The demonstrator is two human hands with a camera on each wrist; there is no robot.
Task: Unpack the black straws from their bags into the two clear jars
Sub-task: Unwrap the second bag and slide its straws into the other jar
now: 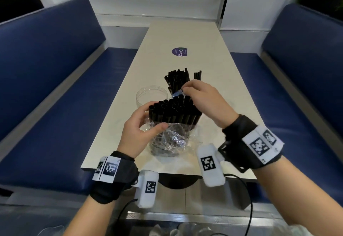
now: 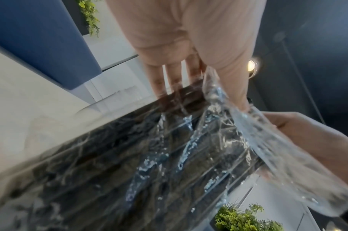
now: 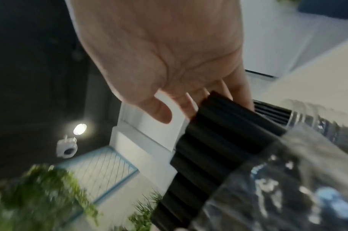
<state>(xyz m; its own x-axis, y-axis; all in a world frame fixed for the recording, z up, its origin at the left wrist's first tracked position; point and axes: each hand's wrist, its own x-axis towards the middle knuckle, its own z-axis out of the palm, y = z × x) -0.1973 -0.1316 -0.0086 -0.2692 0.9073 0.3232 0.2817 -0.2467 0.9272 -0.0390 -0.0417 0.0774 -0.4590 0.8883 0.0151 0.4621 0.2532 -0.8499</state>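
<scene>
A bundle of black straws [image 1: 174, 112] stands upright near the table's front edge, its lower half in a crumpled clear bag [image 1: 171, 139]. My left hand [image 1: 151, 118] grips bag and bundle from the left, thumb on the film. My right hand [image 1: 185, 91] reaches over the straw tops, its fingers curled behind them beside a blue strip of film. An empty clear jar [image 1: 146, 94] stands just behind on the left. More straws [image 1: 178, 79] stand upright behind my right hand; their jar is hidden. The left wrist view shows the left hand [image 2: 204, 87] on the bag [image 2: 188, 148]. In the right wrist view, the right hand [image 3: 188, 107] hooks the straws [image 3: 218, 140].
The narrow cream table [image 1: 185, 37] carries a round purple sticker [image 1: 179, 51] further back. Blue padded benches [image 1: 55, 87] run along both sides. A white wall closes the far end. Cables hang from my wrist cameras below the table edge.
</scene>
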